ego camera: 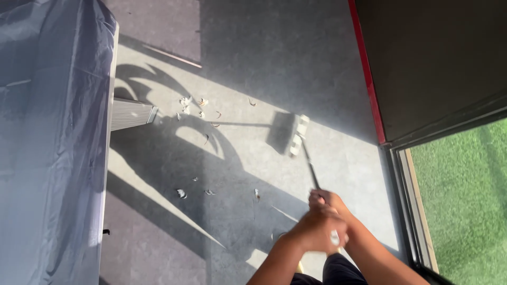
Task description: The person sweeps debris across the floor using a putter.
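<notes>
A: In the head view, where are the hands?

B: Low and right of centre in the frame. The left hand [315,230] and the right hand [328,203] are stacked close together, both clenched around the upper end of a broom handle [311,168]. The forearms come in from the bottom edge.

A: And the broom itself?

B: The thin dark handle slants up and to the left from the hands to a pale broom head [298,135], which sits on the grey floor [338,95] near the middle of the frame. A dark shadow of the head lies just to its left.

A: What is on the floor?

B: Small pale scraps of litter. One cluster [193,104] lies left of the broom head, upper centre-left; a few more bits [181,193] are scattered lower down, left of the hands, in the shadow.

A: Anything else around?

B: A counter draped in a blue-grey cover [53,132] fills the left side. At upper right stands a dark door panel with a red edge [365,74], and green turf [467,200] shows at the lower right past the door frame.
</notes>
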